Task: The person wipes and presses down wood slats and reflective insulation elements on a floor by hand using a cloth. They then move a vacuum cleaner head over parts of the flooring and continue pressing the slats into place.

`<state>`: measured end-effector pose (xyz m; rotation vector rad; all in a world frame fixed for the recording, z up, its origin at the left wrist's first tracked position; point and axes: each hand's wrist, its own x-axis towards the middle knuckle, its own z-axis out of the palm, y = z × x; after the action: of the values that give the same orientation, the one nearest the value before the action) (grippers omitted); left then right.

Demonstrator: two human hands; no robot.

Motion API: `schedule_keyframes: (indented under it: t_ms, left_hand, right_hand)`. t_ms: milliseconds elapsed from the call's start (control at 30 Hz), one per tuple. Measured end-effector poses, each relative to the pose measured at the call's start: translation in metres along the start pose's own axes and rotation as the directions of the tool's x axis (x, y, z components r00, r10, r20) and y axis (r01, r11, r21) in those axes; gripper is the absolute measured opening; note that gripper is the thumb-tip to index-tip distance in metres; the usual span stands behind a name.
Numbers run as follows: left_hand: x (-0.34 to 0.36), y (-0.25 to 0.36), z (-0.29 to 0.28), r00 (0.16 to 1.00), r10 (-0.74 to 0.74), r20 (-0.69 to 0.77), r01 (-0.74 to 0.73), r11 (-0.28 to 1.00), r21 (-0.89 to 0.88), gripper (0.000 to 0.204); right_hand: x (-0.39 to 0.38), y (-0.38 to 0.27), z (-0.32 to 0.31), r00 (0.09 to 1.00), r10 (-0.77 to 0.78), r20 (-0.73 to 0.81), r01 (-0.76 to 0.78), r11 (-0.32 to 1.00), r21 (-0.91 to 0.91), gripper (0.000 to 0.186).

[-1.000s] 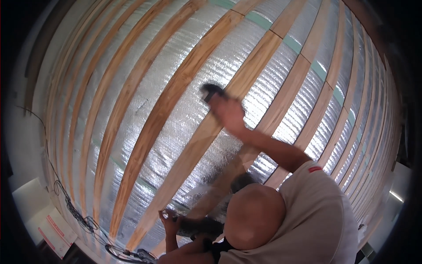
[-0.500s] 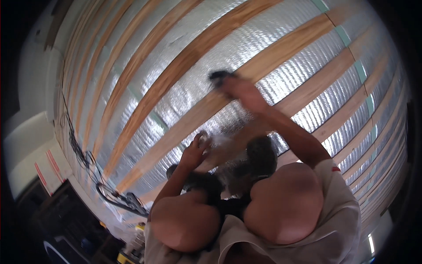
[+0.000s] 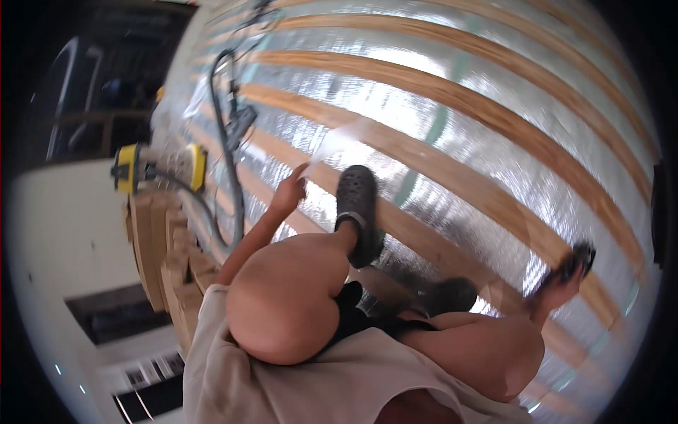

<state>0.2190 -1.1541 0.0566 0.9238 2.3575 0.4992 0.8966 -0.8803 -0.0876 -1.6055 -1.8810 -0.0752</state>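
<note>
Your right hand (image 3: 563, 288) is closed around a dark tool (image 3: 580, 257), fingers wrapped over its body; blur hides what kind of tool it is. You hold it well out to your right, in front of a wooden strip, and I cannot tell whether it touches the wood. A full-hand wrap like that probably suits a bulky body better than a pinch would.

Your left hand (image 3: 287, 194) reaches out beside your left knee. A pale, translucent band (image 3: 335, 145) runs from your fingertips, but whether you are pinching it, I cannot tell.

Your arms are spread on either side of your bent legs, which likely helps you balance while crouched. One dark clog (image 3: 357, 191) bears holes across its top; the second shoe (image 3: 450, 295) is partly in shadow. The wooden strips (image 3: 424, 157) lie in spaced rows over silvery foil (image 3: 367, 46), and green tape (image 3: 436, 124) crosses between them, perhaps covering a seam.

Farther left, a grey hose (image 3: 221, 134) curves near a yellow-and-black vacuum (image 3: 191, 166), beside stacked tan boards or long boxes (image 3: 150, 240).
</note>
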Motion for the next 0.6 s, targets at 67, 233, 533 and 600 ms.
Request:
schedule_keyframes:
  t_ms: [67,233,533,600]
  left_hand:
    - [-0.079,-0.078,-0.046,0.971,-0.179,-0.159,0.186,0.982,0.026,0.048]
    - [-0.283,-0.226,-0.08,0.588,-0.733,-0.343,0.632,0.68,-0.371,0.047]
    - [-0.276,-0.364,-0.015,0.635,-0.513,-0.577,0.661,0.747,0.063,0.045]
    - [-0.211,-0.362,-0.009,0.691,-0.466,-0.553,0.614,0.782,0.107,0.051]
  right_hand:
    - [-0.014,0.015,0.002,0.998,-0.037,-0.041,0.038,0.999,0.028,0.046]
    - [-0.036,0.059,0.012,0.989,0.037,0.142,-0.034,0.999,-0.018,0.052]
    - [-0.032,0.051,0.031,0.964,0.181,0.196,-0.236,0.919,0.315,0.054]
    - [-0.027,0.065,0.035,0.919,0.299,0.258,-0.363,0.898,0.249,0.055]
